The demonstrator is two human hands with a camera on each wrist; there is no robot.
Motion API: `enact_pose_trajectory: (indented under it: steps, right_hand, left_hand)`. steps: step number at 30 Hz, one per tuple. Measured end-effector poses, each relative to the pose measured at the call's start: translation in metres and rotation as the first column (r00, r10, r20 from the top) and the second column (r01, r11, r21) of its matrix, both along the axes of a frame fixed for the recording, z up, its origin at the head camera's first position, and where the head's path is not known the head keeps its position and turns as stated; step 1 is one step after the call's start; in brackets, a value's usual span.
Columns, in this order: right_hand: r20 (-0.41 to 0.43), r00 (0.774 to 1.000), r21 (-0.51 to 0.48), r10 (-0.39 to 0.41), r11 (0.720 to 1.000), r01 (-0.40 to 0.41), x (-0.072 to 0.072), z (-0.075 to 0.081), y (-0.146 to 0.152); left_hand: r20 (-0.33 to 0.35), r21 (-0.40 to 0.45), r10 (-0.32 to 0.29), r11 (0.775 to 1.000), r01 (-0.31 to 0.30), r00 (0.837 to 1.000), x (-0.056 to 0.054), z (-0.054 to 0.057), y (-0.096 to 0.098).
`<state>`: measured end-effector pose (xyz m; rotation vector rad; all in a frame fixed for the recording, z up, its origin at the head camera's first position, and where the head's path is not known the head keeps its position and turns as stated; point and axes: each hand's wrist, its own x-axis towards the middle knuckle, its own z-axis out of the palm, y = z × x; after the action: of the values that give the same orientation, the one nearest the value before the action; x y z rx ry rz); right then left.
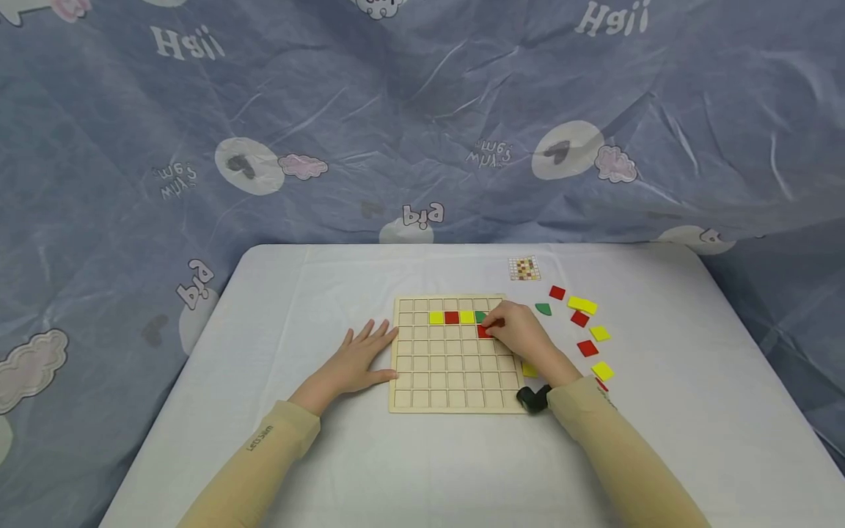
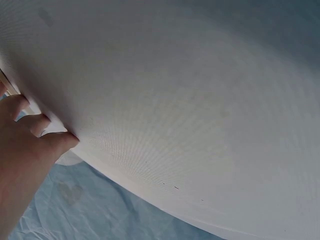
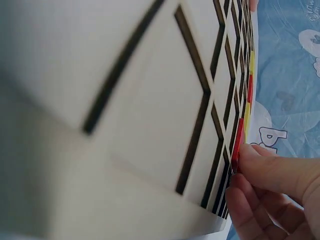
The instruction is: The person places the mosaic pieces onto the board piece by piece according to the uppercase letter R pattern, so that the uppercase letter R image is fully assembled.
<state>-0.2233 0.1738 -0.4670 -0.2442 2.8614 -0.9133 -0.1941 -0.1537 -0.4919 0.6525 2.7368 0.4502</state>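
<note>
A pale wooden grid board [image 1: 436, 378] lies on the white table. One row near its far side holds a yellow tile [image 1: 436, 317], a red tile [image 1: 452, 317], another yellow tile and a green piece [image 1: 480, 317]. My right hand [image 1: 521, 334] reaches over the board's right side, thumb and fingertips pinching a red square tile [image 1: 484, 332] at the cell just below the green piece. In the right wrist view the thumb lies at the end of that red tile [image 3: 238, 142]. My left hand [image 1: 356, 359] is spread flat, fingertips touching the board's left edge.
Loose red and yellow tiles [image 1: 600, 334] and a green quarter-round piece [image 1: 543, 309] are scattered right of the board. A small printed pattern card [image 1: 524, 268] lies behind them. A black wrist camera [image 1: 533, 398] is beside the right cuff. Patterned blue cloth [image 1: 396, 132] hangs behind.
</note>
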Motion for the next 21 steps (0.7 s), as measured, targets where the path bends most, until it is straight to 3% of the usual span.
enact_pose_trajectory:
  steps: [5,10,16,21]
  right_hand:
    - [0.006,1.000,-0.033,0.002,0.999,-0.001,0.001,0.004,0.009]
    - [0.008,0.997,-0.103,-0.073,0.992,0.074,-0.005,0.012,0.036]
    - [0.003,0.984,-0.043,-0.177,0.983,0.177,-0.014,0.011,0.070]
    - [-0.024,0.977,0.027,-0.213,0.977,0.214,-0.015,0.003,0.082]
  left_hand:
    - [0.005,-0.001,0.000,1.000,0.000,1.000,-0.001,0.000,0.000]
    - [0.009,0.004,-0.001,1.000,0.001,1.000,-0.002,-0.003,0.000]
    - [0.002,0.000,0.007,1.000,-0.007,1.000,-0.002,-0.002,0.000]
    - [0.007,0.001,0.014,1.000,-0.014,1.000,-0.001,-0.002,0.000]
